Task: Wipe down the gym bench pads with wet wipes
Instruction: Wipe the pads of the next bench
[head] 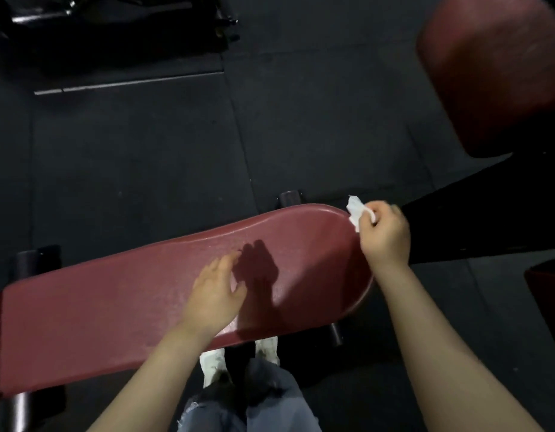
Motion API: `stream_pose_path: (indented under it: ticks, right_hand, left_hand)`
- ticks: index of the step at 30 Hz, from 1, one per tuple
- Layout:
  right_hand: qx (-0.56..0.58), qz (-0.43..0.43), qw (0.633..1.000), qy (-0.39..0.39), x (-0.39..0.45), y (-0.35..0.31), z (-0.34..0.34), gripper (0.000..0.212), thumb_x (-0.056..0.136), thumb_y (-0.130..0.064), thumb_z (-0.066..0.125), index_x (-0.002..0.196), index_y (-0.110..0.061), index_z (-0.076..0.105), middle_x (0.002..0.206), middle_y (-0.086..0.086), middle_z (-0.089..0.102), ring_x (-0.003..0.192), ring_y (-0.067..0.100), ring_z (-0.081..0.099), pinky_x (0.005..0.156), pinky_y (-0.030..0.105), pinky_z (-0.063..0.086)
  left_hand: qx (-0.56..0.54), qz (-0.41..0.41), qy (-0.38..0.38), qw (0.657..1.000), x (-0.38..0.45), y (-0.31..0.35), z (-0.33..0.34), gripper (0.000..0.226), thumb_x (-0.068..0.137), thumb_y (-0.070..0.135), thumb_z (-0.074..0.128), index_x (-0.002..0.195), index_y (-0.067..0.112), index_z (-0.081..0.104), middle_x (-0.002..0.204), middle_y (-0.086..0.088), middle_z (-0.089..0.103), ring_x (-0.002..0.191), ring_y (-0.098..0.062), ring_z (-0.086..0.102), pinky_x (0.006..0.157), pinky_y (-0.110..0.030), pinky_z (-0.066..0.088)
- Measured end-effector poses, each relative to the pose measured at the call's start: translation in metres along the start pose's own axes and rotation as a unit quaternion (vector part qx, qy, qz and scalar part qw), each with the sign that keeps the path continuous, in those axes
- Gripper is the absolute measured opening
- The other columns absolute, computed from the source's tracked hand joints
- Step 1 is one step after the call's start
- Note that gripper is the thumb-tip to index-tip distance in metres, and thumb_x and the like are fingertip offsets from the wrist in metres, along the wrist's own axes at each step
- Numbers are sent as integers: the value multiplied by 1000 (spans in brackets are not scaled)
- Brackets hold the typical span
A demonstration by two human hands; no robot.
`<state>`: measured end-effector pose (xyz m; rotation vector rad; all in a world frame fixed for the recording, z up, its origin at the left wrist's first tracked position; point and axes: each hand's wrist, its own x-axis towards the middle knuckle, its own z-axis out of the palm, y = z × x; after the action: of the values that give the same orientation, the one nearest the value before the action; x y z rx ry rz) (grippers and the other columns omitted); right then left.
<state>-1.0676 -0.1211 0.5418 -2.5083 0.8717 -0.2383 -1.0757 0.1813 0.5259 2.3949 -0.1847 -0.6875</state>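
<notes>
A long dark-red bench pad (pixel 129 307) runs from the lower left up to a rounded end at the right. My right hand (pixel 384 235) grips a crumpled white wet wipe (pixel 356 210) at that rounded end's far right edge. My left hand (pixel 215 291) lies over the middle of the pad with its fingers relaxed and spread, holding nothing. A shadow of a hand falls on the pad between my two hands.
Another dark-red pad (pixel 494 70) looms at the upper right. Black rubber floor tiles (pixel 145 157) lie beyond the bench, with a metal bar (pixel 126 84) and black equipment (pixel 114 23) at the upper left. My white shoes (pixel 266 349) and jeans show below the bench.
</notes>
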Motion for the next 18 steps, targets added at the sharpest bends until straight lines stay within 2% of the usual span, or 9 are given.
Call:
stream_pose_path:
  ticks: [2,6,9,12,16,18]
  right_hand:
    - [-61,-35,998,-6,11,4,21,21,91,-11,55,101,-3,72,104,18,60,102,37,53,84,41,47]
    - [-33,-49,997,-52,1,1,61,29,98,-11,48,121,-4,65,135,11,57,125,31,51,103,42,43]
    - [-65,-46,996,-38,-1,-1,71,33,101,-10,44,129,-5,61,135,11,59,127,34,52,104,46,44]
    - [-102,-54,993,-14,-2,-6,75,32,101,-7,43,127,-3,61,130,14,61,122,36,55,102,47,45]
    - [-91,-60,993,33,-12,-20,91,28,98,1,43,118,4,62,123,22,63,121,40,54,109,48,39]
    - [-82,-68,994,27,-19,-31,106,29,98,3,41,119,6,62,127,22,60,128,38,49,113,46,33]
  left_hand:
    - [4,-21,22,1000,-1,-9,12,54,92,19,60,143,20,43,138,1,51,132,-20,42,111,-37,32]
    - [-43,-46,63,996,-10,-25,29,51,90,11,60,139,20,49,126,2,55,122,-16,44,107,-32,34]
    - [-61,-60,71,994,-21,-42,34,51,89,6,62,137,18,51,127,3,54,121,-16,45,108,-33,36]
    - [-66,-72,63,993,-31,-61,34,53,87,4,62,138,16,51,140,3,48,131,-17,43,113,-33,33]
    - [-60,-98,61,991,-39,-89,28,56,91,9,58,144,19,45,154,6,35,143,-14,31,118,-31,23]
    - [-59,-106,64,991,-40,-102,23,57,91,10,58,146,19,43,156,5,32,145,-15,28,118,-30,21]
